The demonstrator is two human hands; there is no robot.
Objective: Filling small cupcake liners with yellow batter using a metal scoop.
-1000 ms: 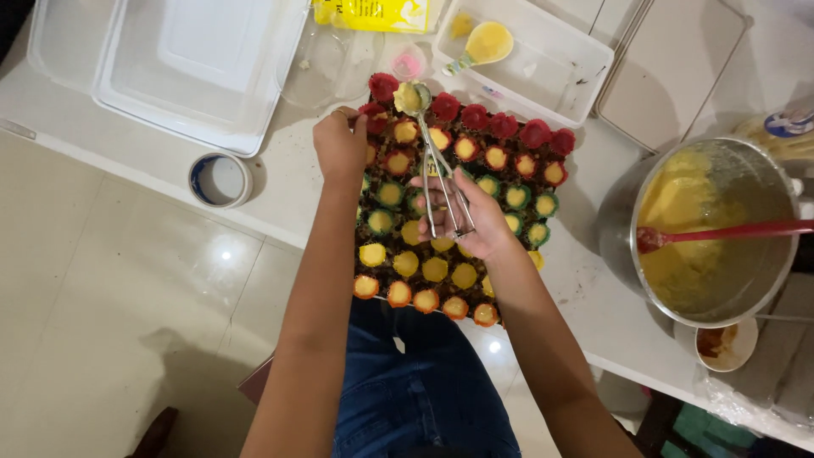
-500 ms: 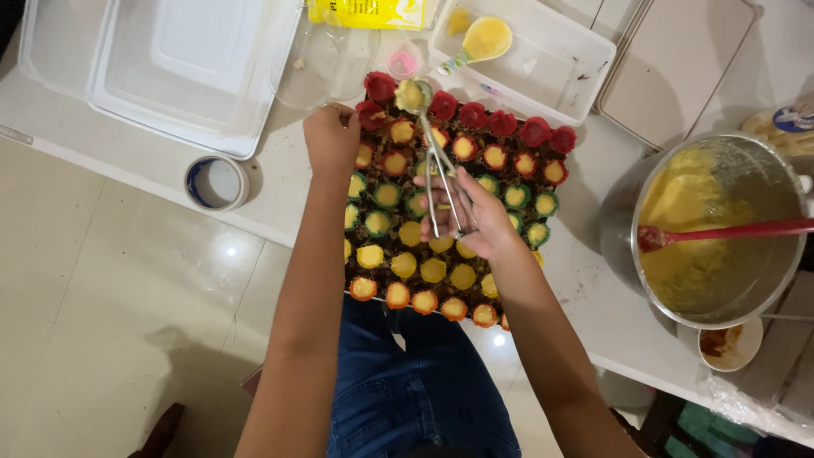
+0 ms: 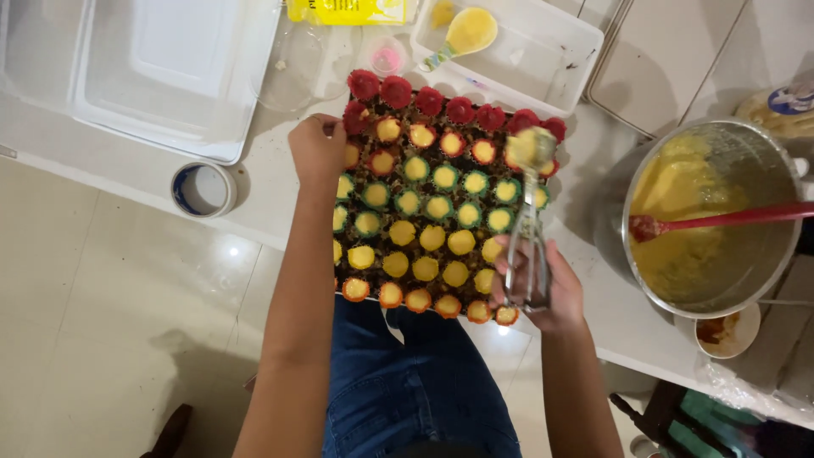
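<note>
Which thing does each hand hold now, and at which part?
The right hand holds a metal scoop by its squeeze handles. The left hand grips nothing; it rests on the cup tray's left edge.

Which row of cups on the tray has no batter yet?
The far row of red cups, nearest the white tub; every other row shows yellow filling.

Shiny metal, clear plastic

The batter scoop (image 3: 527,246) and mixing bowl (image 3: 767,148) are gleaming metal; the lidded box (image 3: 161,76) is smooth translucent plastic; the floor tiles (image 3: 110,339) are glossy.
</note>
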